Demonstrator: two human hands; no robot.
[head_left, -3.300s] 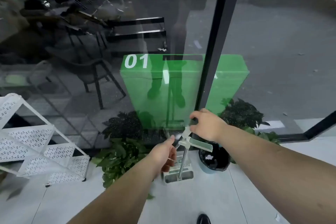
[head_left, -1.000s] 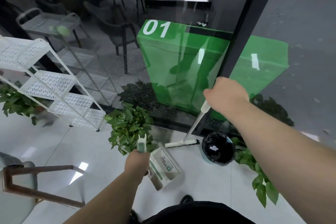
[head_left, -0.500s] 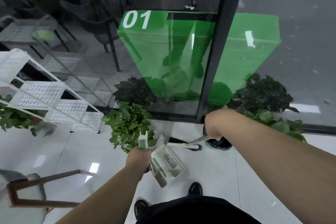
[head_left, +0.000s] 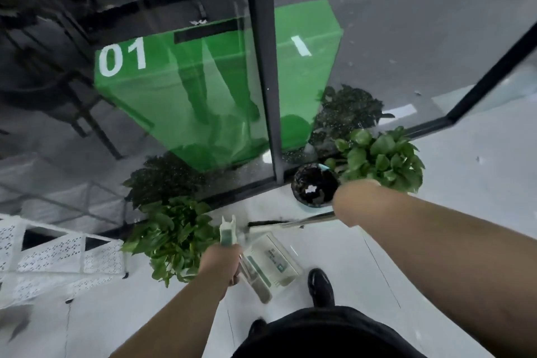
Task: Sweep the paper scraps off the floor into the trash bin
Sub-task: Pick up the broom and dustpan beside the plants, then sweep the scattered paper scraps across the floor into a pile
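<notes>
Pale glossy tile floor point(head_left: 436, 241), running up to a glass wall. Trash bin point(head_left: 315, 187) with black liner stands at one o'clock, against the dark frame post. Potted plant point(head_left: 383, 158) just beside it, at two o'clock. Second leafy plant point(head_left: 171, 238) at ten o'clock. White perforated rack point(head_left: 58, 259) at nine o'clock. Black shoe point(head_left: 319, 285) planted near centre.

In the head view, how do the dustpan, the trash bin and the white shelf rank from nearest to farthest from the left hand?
1. Dustpan: held by the left hand, hanging just to its right.
2. Trash bin: farther right, by the glass wall.
3. White shelf: far left edge of the view.
</notes>
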